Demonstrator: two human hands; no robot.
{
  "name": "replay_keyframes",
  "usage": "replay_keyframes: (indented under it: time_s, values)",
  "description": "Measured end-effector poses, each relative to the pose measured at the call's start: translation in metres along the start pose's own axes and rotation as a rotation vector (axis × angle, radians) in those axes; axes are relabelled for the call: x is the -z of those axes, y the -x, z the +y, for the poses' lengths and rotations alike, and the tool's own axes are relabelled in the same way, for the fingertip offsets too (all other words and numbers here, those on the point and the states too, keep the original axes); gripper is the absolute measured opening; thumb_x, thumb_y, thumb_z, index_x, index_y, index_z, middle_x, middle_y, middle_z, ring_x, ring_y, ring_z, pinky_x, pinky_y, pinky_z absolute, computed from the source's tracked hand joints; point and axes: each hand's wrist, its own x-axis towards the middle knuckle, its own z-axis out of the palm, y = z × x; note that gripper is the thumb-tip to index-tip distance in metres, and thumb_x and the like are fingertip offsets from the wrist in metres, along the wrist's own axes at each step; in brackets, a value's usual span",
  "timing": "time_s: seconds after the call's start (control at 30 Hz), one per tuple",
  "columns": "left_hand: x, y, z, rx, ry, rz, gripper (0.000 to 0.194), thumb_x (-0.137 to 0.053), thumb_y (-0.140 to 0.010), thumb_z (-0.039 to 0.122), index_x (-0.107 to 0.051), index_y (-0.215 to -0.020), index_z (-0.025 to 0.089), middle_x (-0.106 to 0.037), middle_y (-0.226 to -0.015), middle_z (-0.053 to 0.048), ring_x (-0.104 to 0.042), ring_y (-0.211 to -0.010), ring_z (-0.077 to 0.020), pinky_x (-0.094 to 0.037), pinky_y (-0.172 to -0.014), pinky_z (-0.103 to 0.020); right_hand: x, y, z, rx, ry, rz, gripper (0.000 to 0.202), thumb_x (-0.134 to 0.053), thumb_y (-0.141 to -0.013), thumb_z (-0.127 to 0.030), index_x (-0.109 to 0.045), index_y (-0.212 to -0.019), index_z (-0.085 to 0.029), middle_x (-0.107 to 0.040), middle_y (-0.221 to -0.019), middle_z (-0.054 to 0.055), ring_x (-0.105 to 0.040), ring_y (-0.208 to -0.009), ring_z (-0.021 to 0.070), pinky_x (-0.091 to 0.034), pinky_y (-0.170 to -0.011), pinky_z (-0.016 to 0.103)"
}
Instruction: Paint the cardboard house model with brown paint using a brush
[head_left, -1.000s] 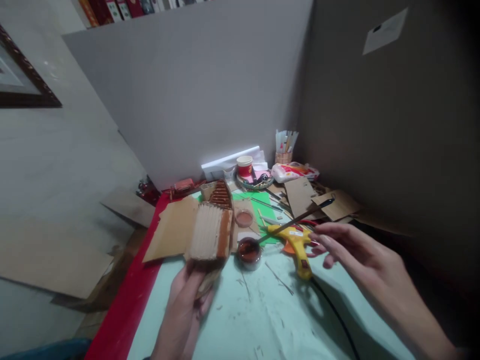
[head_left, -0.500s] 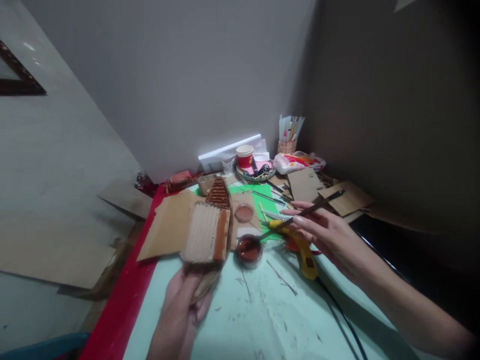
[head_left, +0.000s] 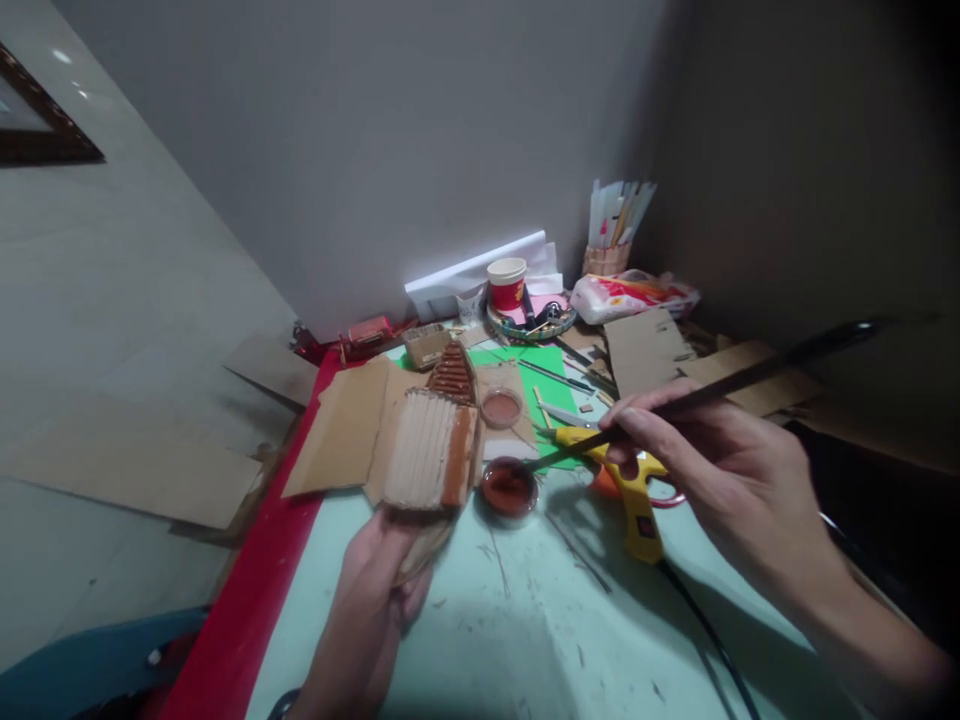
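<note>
My left hand (head_left: 382, 575) grips the near end of a small cardboard boat model (head_left: 424, 450). Its ribbed deck is mostly bare, with a reddish-brown painted strip along the right side and brown slats at the far end. My right hand (head_left: 720, 470) is closed around a long dark paintbrush (head_left: 720, 385). The brush tip dips into a small round pot of brown paint (head_left: 510, 490), just right of the model. A matching round lid (head_left: 501, 408) lies behind the pot. Under my right hand rests a yellow glue gun (head_left: 641, 510) with a black cord.
Scissors (head_left: 566, 414) lie on a green sheet (head_left: 551, 370). Cardboard pieces (head_left: 337, 425) are at left, with others (head_left: 645, 350) at right. Behind stand a red paper cup (head_left: 507, 285) on a round tray and a holder of sticks (head_left: 607, 258). Walls close off the back.
My right hand has come nearer the camera and its grip on the brush has tightened, the brush tip staying at the paint pot. The whole view has shifted slightly.
</note>
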Motion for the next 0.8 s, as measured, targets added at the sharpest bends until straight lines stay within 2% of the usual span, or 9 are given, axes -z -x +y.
replay_keyframes:
  time_s: [0.13,0.27,0.4,0.63,0.8]
  values:
    - [0.003,-0.001,-0.002,0.005,0.005,-0.051,0.03,-0.067,-0.09,0.046,-0.063,-0.099,0.018,-0.04,-0.053,0.009,-0.029,-0.043,-0.0058,-0.023,-0.042,-0.019,-0.004,0.003,0.001,0.053,0.039,-0.056,0.023,-0.073,-0.093,-0.043,-0.071,-0.083,-0.022,-0.067,-0.069,0.0,-0.064,-0.058,0.011,-0.051,-0.052,0.012]
    - [0.005,0.001,-0.002,0.05,0.054,-0.017,0.034,-0.076,-0.082,0.049,-0.063,-0.093,0.019,-0.04,-0.055,0.009,-0.031,-0.045,-0.0053,-0.024,-0.043,-0.018,-0.007,0.005,-0.002,0.052,0.008,-0.082,0.023,-0.071,-0.093,-0.043,-0.07,-0.082,-0.023,-0.068,-0.074,0.0,-0.066,-0.056,0.012,-0.056,-0.054,0.014]
    - [0.003,0.001,0.0,0.027,0.076,-0.007,0.037,-0.079,-0.079,0.05,-0.06,-0.088,0.019,-0.04,-0.055,0.01,-0.031,-0.044,-0.0044,-0.024,-0.042,-0.018,-0.008,0.004,-0.007,0.042,-0.004,-0.036,0.024,-0.072,-0.091,-0.043,-0.069,-0.078,-0.023,-0.066,-0.066,0.0,-0.066,-0.053,0.012,-0.055,-0.049,0.012]
    - [-0.001,-0.003,-0.004,-0.006,0.079,0.037,0.059,-0.083,-0.062,0.067,-0.059,-0.083,0.016,-0.032,-0.044,0.014,-0.023,-0.037,-0.0005,-0.016,-0.038,-0.013,-0.004,0.004,-0.01,0.088,0.001,0.03,0.028,-0.071,-0.09,-0.045,-0.069,-0.073,-0.023,-0.064,-0.058,0.0,-0.063,-0.047,0.0139,-0.053,-0.043,0.014]
    - [0.0,-0.004,-0.008,-0.031,0.06,0.041,0.063,-0.081,-0.063,0.069,-0.063,-0.085,0.014,-0.034,-0.045,0.013,-0.025,-0.037,-0.001,-0.015,-0.037,-0.013,0.0,0.009,-0.007,0.112,0.004,0.137,0.023,-0.072,-0.091,-0.044,-0.07,-0.077,-0.025,-0.066,-0.067,0.0,-0.064,-0.049,0.0138,-0.056,-0.047,0.016]
